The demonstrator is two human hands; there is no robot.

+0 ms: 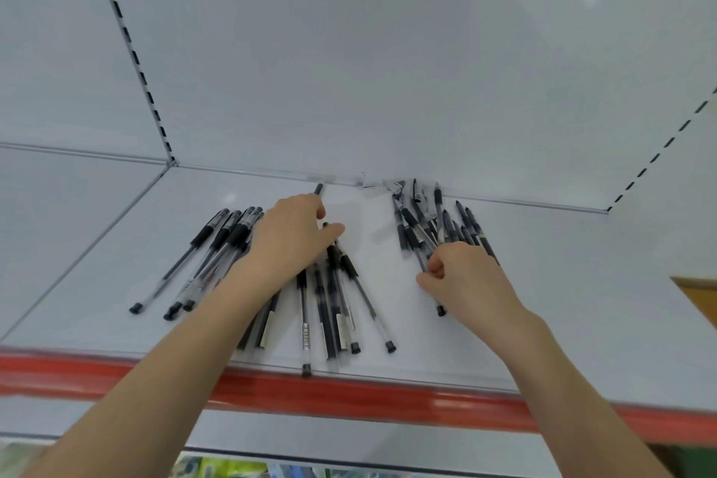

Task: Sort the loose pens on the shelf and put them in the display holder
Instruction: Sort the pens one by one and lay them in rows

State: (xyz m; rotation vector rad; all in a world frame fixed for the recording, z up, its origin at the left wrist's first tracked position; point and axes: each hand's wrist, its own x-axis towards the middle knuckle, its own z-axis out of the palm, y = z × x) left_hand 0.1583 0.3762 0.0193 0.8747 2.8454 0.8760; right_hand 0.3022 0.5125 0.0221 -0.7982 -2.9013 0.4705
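We had both hands up on the white shelf (582, 283), with pens lying there in three lots. The left bunch (209, 256) sat toward the shelf's left edge, fanned out on a slant. The middle bunch (329, 307) ran from under our left hand (291, 241) down to the front edge, and one of its pens hung its end just over the red strip (388, 400) along that edge. The right bunch (426, 221) was piled up against the back edge, a few ends touching the back panel (388, 70).

Left hand: fingers bent down over the top of the middle bunch, thumb out to the right. The grip looked closed on a single pen (318, 189), whose dark end poked out past the fingers toward the back edge.

Right hand (461, 275): grip curled tight round the near ends of several pens in the right bunch, thumb tucked in, one end sticking out below the hand toward the front edge.

A slotted upright (128, 39) ran up the back panel on the left. Something brown (694, 295) showed past the shelf's right edge, and blurry coloured packs (217, 468) sat below the shelf.
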